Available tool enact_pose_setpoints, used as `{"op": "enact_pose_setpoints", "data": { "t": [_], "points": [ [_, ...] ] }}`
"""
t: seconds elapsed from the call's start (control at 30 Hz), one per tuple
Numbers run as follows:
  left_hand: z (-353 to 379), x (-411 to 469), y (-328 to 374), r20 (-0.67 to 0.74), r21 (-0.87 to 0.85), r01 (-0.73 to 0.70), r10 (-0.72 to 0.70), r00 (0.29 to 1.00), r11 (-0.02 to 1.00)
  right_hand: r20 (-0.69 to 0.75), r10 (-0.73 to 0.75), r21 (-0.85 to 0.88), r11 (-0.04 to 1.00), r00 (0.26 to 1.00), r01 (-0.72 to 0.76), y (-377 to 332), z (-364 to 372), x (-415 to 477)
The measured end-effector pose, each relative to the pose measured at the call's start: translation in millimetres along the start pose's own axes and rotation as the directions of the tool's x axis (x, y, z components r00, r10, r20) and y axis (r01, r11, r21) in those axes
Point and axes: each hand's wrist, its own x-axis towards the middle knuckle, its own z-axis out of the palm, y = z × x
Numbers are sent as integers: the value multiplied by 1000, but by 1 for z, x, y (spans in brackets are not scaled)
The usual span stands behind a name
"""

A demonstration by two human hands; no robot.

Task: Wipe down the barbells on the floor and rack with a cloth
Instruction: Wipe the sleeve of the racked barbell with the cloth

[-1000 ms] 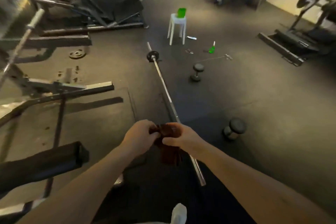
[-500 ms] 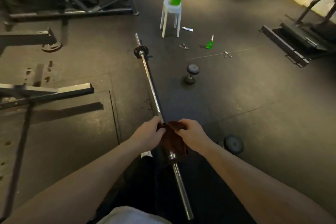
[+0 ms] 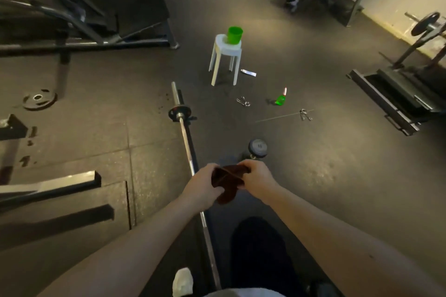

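Two hands, left hand (image 3: 202, 188) and right hand (image 3: 257, 179), pinch the brown cloth (image 3: 228, 182) with curled fingers above the floor barbell (image 3: 187, 142), likely folding it for wiping.

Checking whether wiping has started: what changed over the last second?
The person has moved forward along the barbell: the dumbbell now lies just beyond the hands. The cloth has shifted right, off the bar's line. Left hand and right hand still grip it; barbell, stool and cup stayed put.
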Motion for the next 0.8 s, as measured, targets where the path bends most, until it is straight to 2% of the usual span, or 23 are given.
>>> {"op": "enact_pose_setpoints", "data": {
  "t": [0.1, 0.2, 0.37, 0.47, 0.63, 0.73, 0.8],
  "points": [
    [-28, 90, 16, 8, 39, 39, -39, 999, 998, 19, -55, 2, 999, 998, 55, -32, -27, 88],
    [-48, 183, 34, -21, -51, 122, -124, 992, 991, -40, -112, -63, 992, 993, 109, -54, -59, 185],
    [-78, 371, 70, -106, -177, 199, -219, 970, 964, -14, -91, 18, 996, 996, 91, -94, -133, 368],
    [-100, 469, 110, -137, -217, 237, -270, 953, 947, -24, -28, 100, 994, 999, 30, -132, -185, 449],
    [-136, 607, 187, -125, -254, 239, -277, 953, 937, -40, 3, 119, 993, 999, 2, -199, -265, 571],
    [-159, 688, 202, -65, -190, 202, -218, 974, 961, -58, 25, 110, 994, 998, -19, -232, -298, 650],
    [-170, 745, 201, -39, -209, 200, -213, 976, 957, -49, 58, 103, 993, 997, -52, -251, -311, 702]
  ]
}}
